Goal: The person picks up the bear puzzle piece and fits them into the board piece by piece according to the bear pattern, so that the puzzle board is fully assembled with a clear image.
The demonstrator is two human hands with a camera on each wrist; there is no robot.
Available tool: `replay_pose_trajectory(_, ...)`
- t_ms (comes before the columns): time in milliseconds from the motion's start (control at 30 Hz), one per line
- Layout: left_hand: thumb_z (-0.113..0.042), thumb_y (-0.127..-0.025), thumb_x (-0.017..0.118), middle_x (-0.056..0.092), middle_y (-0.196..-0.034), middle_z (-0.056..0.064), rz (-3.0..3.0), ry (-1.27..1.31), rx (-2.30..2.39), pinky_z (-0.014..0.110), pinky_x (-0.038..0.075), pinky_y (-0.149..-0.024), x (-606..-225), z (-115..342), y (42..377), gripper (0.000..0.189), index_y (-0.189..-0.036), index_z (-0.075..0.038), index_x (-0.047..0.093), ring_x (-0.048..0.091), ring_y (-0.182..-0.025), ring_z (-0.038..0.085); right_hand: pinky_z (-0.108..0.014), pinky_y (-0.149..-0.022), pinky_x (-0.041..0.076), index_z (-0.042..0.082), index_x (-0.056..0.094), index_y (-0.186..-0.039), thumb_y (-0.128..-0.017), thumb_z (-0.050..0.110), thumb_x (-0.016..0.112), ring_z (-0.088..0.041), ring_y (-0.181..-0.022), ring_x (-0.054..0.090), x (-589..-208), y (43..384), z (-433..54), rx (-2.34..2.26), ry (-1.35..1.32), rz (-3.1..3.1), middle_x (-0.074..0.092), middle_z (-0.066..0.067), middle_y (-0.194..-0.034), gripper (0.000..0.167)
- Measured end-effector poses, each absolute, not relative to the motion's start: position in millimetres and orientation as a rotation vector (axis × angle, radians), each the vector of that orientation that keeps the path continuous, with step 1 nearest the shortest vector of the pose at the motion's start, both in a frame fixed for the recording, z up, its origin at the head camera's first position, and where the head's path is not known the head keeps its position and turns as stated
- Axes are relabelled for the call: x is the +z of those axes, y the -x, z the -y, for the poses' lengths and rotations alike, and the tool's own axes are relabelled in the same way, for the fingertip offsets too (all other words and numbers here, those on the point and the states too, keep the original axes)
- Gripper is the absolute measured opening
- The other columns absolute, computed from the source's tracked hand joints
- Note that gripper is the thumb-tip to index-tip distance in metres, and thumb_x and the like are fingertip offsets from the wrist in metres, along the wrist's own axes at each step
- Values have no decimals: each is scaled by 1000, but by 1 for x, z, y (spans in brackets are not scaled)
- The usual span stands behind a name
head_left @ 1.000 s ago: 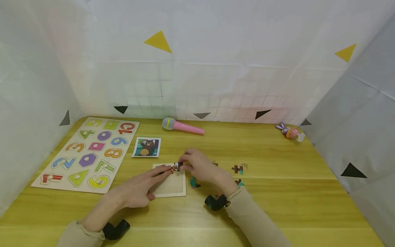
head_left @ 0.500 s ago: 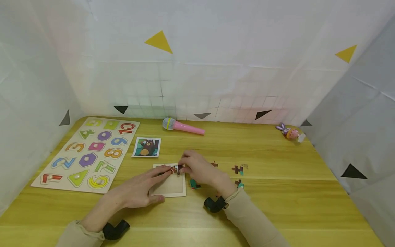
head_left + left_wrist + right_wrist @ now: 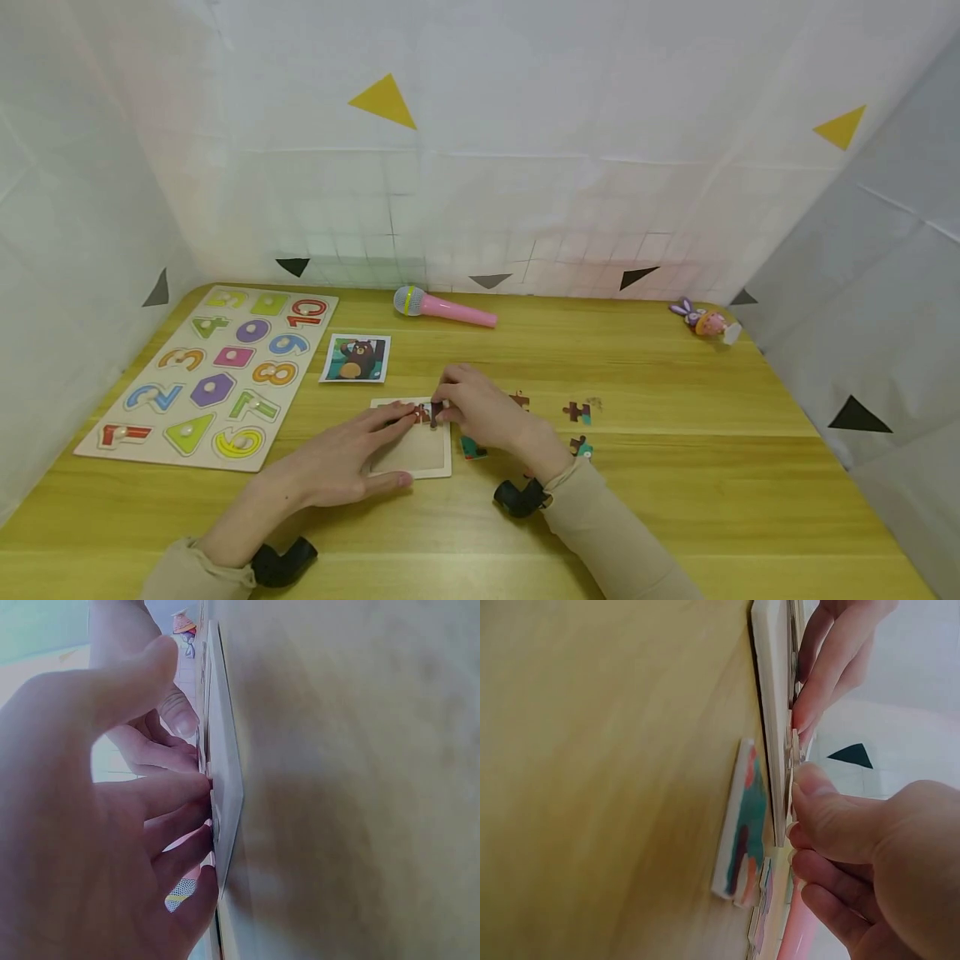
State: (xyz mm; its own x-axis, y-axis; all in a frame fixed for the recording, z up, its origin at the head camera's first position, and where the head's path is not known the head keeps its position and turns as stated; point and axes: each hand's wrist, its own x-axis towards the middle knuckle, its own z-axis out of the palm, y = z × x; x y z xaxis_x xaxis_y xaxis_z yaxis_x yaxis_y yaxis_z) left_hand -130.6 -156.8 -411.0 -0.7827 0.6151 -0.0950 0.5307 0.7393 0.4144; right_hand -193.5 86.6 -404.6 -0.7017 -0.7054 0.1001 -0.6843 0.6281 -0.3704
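Pinches a puzzle piece with the right hand, resting the left hand straight-fingered beside it, between a bear card at eleven o'clock and loose pieces at three, at one o'clock on a wooden tray holding more pieces.

Probably a makeshift booth, white sheets lining 3 sides of the table

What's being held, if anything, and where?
The right hand pinches a flat, dark wooden jigsaw piece by its right side. The left hand holds nothing, resting at the square, pale wooden tray.
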Motion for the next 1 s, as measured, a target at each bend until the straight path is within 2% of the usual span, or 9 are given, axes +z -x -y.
replay_pose_trajectory(400,-71,-91,52,28,-164,-2,-2770,-932,455,50,39,-113,-413,153,130,85,-158,-23,31,31,-148,25,-29,-84,49,11,74,-105,-95,14,69,-13,-94,50,-406,192,-87,-606,1240,-2792,58,-2,-102,12)
replay_pose_trajectory(633,-71,-92,49,31,-162,0,-2793,-964,434,52,41,-111,-414,151,129,83,-158,-25,31,35,-146,28,-27,-81,48,11,75,-106,-95,15,69,-12,-91,50,-406,192,-86,-611,1230,-2791,59,-1,-102,13)
replay_pose_trajectory(767,-72,-93,47,33,-161,1,-2805,-982,414,54,40,-111,-415,150,129,81,-158,-24,33,37,-144,32,-27,-80,48,12,76,-106,-95,15,70,-12,-91,50,-407,192,-86,-609,1226,-2797,59,-1,-102,13)
replay_pose_trajectory(1000,-71,-92,50,29,-163,-1,-2808,-968,424,54,35,-115,-414,149,129,82,-158,-26,33,33,-147,31,-26,-77,47,11,77,-107,-94,15,71,-12,-88,50,-406,191,-86,-606,1241,-2797,59,-3,-102,15)
